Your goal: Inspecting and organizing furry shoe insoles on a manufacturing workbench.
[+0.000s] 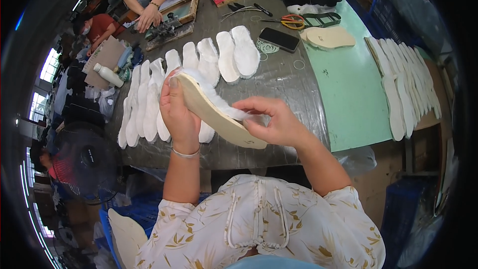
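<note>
Above the near part of the dark table, a beige insole (211, 108) with white fluffy lining is held tilted between both hands. My left hand (178, 114) is closed round its upper end, thumb on the beige face. Lower down, my right hand (271, 119) pinches the white fluff (238, 114) along the insole's edge. Behind my hands lie several white fleecy insoles (206, 62) in a slanting row, partly hidden by my left hand. A black phone (279, 39) rests beyond them, beside a bundle of pale rubber bands (267, 47).
On the green mat (343, 99) at right lie a beige insole pair (328, 37) and orange-handled scissors (291, 21). A long row of insoles (406, 82) sits farther right. A fan (87, 159) stands at left. Across the table a co-worker's hands (148, 17) are beside a wooden frame.
</note>
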Demonstrator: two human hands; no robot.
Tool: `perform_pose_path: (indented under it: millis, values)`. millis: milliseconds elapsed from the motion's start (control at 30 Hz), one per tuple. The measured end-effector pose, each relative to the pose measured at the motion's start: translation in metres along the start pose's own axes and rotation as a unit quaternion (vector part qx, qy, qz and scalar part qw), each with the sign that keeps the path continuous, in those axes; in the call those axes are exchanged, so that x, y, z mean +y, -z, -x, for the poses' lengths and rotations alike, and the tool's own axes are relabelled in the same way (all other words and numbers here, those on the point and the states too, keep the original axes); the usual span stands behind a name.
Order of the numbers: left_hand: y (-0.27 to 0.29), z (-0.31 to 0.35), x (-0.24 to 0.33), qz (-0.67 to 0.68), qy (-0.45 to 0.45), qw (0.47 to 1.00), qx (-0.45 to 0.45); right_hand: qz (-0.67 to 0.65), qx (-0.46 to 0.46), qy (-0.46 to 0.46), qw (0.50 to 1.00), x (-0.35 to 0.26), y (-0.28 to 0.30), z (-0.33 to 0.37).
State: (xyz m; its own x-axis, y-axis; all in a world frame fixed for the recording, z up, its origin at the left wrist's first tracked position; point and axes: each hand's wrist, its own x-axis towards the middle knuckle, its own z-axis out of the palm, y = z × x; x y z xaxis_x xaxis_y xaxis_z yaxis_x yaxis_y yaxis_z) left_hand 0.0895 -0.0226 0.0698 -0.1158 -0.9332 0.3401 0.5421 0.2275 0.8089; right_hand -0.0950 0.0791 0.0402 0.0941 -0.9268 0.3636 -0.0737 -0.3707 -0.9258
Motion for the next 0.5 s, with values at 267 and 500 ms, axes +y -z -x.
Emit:
perform_pose_path:
  millis: [267,500]
  values:
    - [0.001,-0.004,-0.004,0.024,-0.001,1.0,0.0,0.068,0.005,0.065,0.996,0.001,0.002,0.004]
    - [0.002,-0.01,-0.012,0.027,-0.027,0.999,0.033,0.016,0.128,0.016,0.992,-0.003,-0.025,0.012]
